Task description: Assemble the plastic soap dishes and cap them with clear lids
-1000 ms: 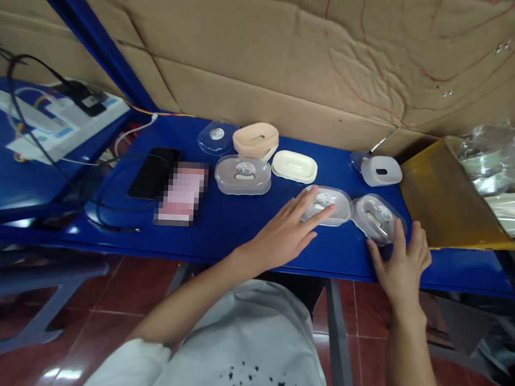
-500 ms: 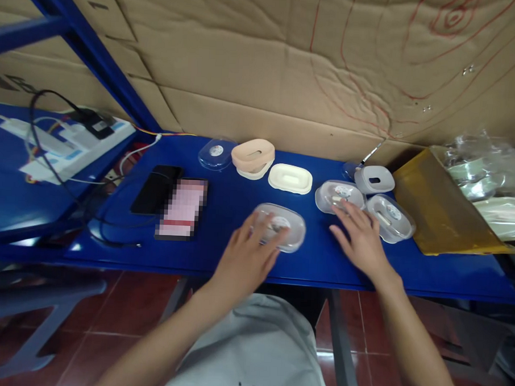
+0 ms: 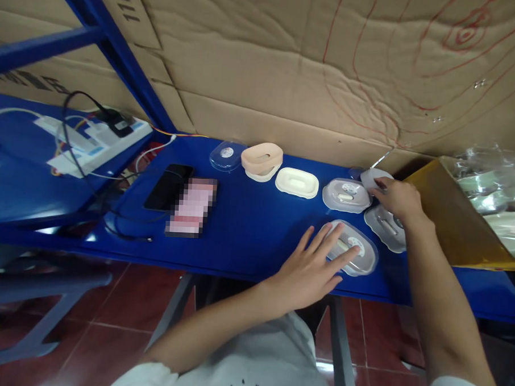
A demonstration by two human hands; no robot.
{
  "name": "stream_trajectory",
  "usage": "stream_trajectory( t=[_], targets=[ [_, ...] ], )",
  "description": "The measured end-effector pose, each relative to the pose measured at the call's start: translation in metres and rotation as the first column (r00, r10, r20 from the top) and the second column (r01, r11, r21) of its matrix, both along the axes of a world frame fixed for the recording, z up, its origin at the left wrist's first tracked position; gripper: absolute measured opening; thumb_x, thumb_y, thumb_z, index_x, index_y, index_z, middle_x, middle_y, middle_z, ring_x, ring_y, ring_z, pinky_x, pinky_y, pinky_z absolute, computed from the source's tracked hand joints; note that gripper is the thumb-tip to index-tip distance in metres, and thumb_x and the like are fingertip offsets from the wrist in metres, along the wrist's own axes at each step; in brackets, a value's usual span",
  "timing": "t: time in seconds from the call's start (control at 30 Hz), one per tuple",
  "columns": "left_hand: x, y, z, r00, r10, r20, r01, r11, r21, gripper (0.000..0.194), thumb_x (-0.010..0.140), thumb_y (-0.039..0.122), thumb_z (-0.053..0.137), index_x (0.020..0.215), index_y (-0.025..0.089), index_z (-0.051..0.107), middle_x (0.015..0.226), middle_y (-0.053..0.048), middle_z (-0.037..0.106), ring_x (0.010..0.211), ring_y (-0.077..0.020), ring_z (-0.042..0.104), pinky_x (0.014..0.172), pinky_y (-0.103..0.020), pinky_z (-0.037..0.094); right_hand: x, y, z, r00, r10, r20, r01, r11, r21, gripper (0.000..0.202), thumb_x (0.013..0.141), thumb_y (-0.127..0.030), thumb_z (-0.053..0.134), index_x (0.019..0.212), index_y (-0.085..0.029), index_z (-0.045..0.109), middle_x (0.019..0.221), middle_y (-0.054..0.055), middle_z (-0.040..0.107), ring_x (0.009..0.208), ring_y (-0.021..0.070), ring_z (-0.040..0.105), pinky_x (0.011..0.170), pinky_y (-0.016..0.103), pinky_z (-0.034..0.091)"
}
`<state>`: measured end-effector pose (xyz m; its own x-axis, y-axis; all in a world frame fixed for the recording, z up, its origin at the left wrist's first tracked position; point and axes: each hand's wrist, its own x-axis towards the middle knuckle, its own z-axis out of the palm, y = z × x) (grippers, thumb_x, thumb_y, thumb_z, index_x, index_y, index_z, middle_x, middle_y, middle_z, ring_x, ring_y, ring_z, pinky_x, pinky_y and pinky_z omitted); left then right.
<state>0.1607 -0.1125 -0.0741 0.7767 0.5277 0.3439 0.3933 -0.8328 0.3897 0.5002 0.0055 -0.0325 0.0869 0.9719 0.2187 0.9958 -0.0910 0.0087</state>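
With fingers spread, my left hand (image 3: 311, 272) rests on a clear-lidded oval plastic case (image 3: 365, 260) near the table's front. My right hand (image 3: 398, 199) reaches to the back right, its fingers closed around the edge of a pale grey oval case (image 3: 370, 177). Below that hand lies another clear-lidded case (image 3: 384, 226), partly covered by the wrist. A third clear-lidded case (image 3: 346, 204) with a round label sits left of the right hand. Farther left are a cream oval tray (image 3: 297, 183) and a peach oval case (image 3: 262, 155) stacked on a cream piece.
A clear lid (image 3: 227, 156) lies at the back. Two phones, one black (image 3: 166, 189) and one with a blurred screen (image 3: 192, 207), lie left, near cables and a power strip (image 3: 101, 149). A brown carton (image 3: 436, 206) holding plastic-wrapped pieces (image 3: 507, 226) stands right. Cardboard (image 3: 246, 61) lines the back.
My left hand has slid the clear-lidded case rightward across the table. My right hand has left the clear-lidded cases and moved back and right to the grey case. The view has shifted slightly.
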Motion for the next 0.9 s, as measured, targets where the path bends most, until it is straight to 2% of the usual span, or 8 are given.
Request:
stream_trajectory(
  t=[0.1,0.17,0.3,0.4,0.47,0.6,0.73,0.9],
  targets=[
    [-0.03,0.003,0.002,0.986,0.122,0.114,-0.119,0.992,-0.032,0.066,0.107,0.031,0.061,0.168,0.029,0.033,0.178,-0.02,0.027,0.165,-0.0393,0.03,0.128,-0.065,0.038,-0.039,-0.021,0.008,1.0,0.026,0.013,-0.027,0.994,0.101,0.042,0.106,-0.036,0.064,0.139,-0.011,0.07,0.128,0.025,0.076,0.111,0.0325,0.071,0.093,0.043,0.041],
    [-0.049,0.006,0.002,0.951,0.228,0.208,-0.214,0.973,-0.089,0.071,0.107,0.032,0.062,0.169,0.032,0.027,0.177,-0.019,0.028,0.164,-0.0373,0.034,0.126,-0.061,0.044,-0.082,-0.048,0.014,0.986,0.165,0.019,-0.165,0.965,0.205,0.042,0.107,-0.038,0.062,0.141,-0.013,0.068,0.135,0.022,0.075,0.121,0.0338,0.069,0.099,0.045,0.043],
    [-0.068,0.011,-0.003,0.879,0.36,0.312,-0.328,0.933,-0.151,0.084,0.101,0.033,0.074,0.169,0.037,0.025,0.18,-0.016,0.018,0.165,-0.038,0.031,0.125,-0.059,0.047,-0.181,-0.107,0.017,0.801,0.599,-0.022,-0.581,0.785,0.218,0.031,0.11,-0.03,0.059,0.137,-0.022,0.07,0.127,0.009,0.08,0.112,0.0263,0.074,0.097,0.043,0.049],
    [-0.076,0.01,-0.009,0.874,0.368,0.317,-0.341,0.93,-0.141,0.064,0.101,0.028,0.074,0.157,0.035,0.045,0.171,-0.014,0.035,0.159,-0.0351,0.042,0.125,-0.056,0.048,-0.206,-0.117,0.018,0.628,0.765,-0.145,-0.747,0.644,0.163,0.028,0.11,-0.027,0.057,0.134,-0.025,0.071,0.126,0.005,0.081,0.114,0.0226,0.075,0.1,0.042,0.053],
    [-0.086,0.009,-0.013,0.867,0.38,0.324,-0.35,0.925,-0.149,0.048,0.101,0.028,0.074,0.146,0.032,0.056,0.166,-0.013,0.043,0.154,-0.0327,0.049,0.123,-0.053,0.051,-0.181,-0.095,0.019,0.619,0.753,-0.225,-0.736,0.656,0.168,0.028,0.111,-0.032,0.056,0.135,-0.029,0.071,0.13,0.003,0.079,0.12,0.0232,0.074,0.106,0.045,0.055],
    [-0.12,0.011,-0.022,0.894,0.386,0.226,-0.354,0.919,-0.172,0.041,0.101,0.032,0.074,0.139,0.03,0.06,0.165,-0.013,0.046,0.15,-0.0318,0.053,0.124,-0.055,0.048,-0.067,-0.012,0.015,0.905,0.274,-0.325,-0.244,0.961,0.13,0.042,0.107,-0.062,0.054,0.124,-0.029,0.073,0.125,0.008,0.078,0.119,0.0312,0.073,0.11,0.06,0.054],
    [-0.157,0.018,-0.025,0.956,0.289,0.043,-0.28,0.949,-0.143,0.036,0.101,0.032,0.071,0.137,0.03,0.064,0.166,-0.011,0.048,0.153,-0.0334,0.05,0.13,-0.067,0.034,0.017,0.048,-0.004,0.92,0.105,-0.377,-0.106,0.994,0.018,0.058,0.082,-0.087,0.068,0.09,-0.029,0.069,0.084,0.004,0.074,0.088,0.0266,0.074,0.099,0.057,0.06],
    [-0.177,0.024,-0.022,0.974,0.224,-0.027,-0.225,0.96,-0.164,0.034,0.1,0.016,0.059,0.132,0.027,0.067,0.179,-0.01,0.03,0.165,-0.0333,0.032,0.132,-0.065,0.03,0.033,0.062,-0.026,0.897,0.037,-0.441,-0.058,0.998,-0.034,0.071,0.055,-0.091,0.08,0.084,-0.029,0.063,0.082,0.006,0.074,0.082,0.0215,0.064,0.103,0.057,0.054]
  ],
)
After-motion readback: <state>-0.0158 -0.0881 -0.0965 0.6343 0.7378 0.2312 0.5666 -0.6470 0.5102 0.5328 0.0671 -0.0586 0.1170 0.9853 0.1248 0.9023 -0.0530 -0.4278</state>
